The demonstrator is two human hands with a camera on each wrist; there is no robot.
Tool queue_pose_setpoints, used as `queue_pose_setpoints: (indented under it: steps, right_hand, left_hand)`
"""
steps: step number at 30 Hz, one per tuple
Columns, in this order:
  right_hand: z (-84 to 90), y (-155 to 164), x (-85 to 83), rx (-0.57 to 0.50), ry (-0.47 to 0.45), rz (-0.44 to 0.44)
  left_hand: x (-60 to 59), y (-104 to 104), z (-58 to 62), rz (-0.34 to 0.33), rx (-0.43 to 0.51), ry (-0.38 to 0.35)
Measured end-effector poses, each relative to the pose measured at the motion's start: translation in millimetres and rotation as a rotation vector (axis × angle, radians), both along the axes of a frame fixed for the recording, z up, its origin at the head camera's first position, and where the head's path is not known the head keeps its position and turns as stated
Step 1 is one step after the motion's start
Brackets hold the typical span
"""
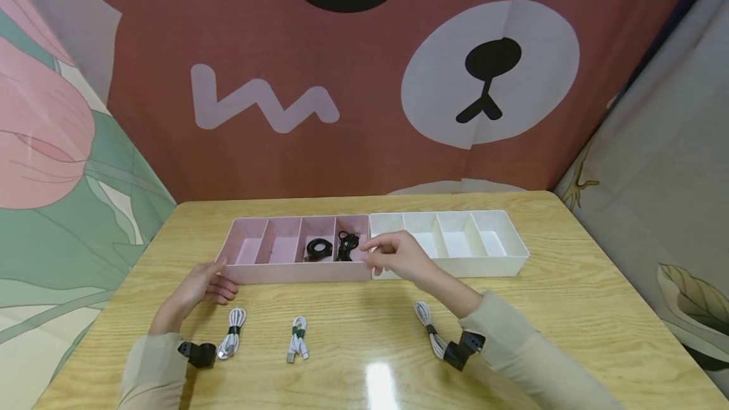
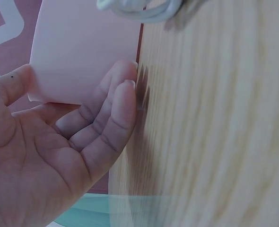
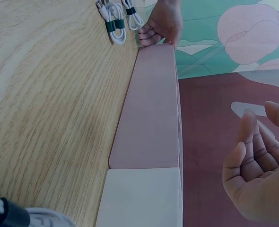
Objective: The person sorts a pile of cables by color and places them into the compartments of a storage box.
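A pink tray [image 1: 296,274] with several compartments lies across the table; its two right compartments each hold a coiled black cable [image 1: 319,248] [image 1: 347,244]. My left hand [image 1: 224,278] rests at the tray's left front corner, thumb on the end wall and fingers against the front wall [image 2: 82,47]. My right hand [image 1: 370,257] hovers over the seam between the pink tray and a white tray [image 1: 455,266], fingers loosely bent and holding nothing. In the right wrist view that hand [image 3: 262,116] is beside the pink tray [image 3: 149,109], with the left hand [image 3: 163,23] at the tray's far end.
Three coiled white cables lie on the wooden table in front of the trays: left [image 1: 233,331], middle [image 1: 297,337] and right [image 1: 427,324]. The white tray's compartments hold nothing. Patterned cloth walls close in the table behind and on both sides.
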State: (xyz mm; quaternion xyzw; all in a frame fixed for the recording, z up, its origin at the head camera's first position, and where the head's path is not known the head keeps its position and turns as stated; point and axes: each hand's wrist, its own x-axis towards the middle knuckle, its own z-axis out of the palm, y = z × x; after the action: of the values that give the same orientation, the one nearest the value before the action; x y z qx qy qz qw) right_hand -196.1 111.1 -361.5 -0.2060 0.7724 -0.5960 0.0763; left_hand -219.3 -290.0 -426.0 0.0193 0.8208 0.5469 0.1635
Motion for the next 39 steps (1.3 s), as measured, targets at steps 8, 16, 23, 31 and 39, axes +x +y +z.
queue_pose_setpoints:
  steps: [8,16,23,31,39]
  right_hand:
    - [1.8,7,7.1,0.049,-0.023,0.001]
    - [2.0,12,12.6,0.066,-0.016,0.011]
    - [-0.3,19,17.2,0.063,-0.020,0.007]
    - [-1.8,27,21.6,0.054,-0.023,0.019]
    - [-3.6,34,26.9,0.058,-0.027,0.031]
  left_hand:
    - [0.2,0,0.2,0.000,0.004,0.002]
    - [-0.2,-1,-0.2,-0.001,-0.003,-0.004]
    - [-1.4,-2,-2.5,0.001,-0.002,-0.007]
    - [-1.5,-1,-2.2,0.009,-0.006,-0.006]
    - [0.3,0,0.6,0.004,0.000,0.000]
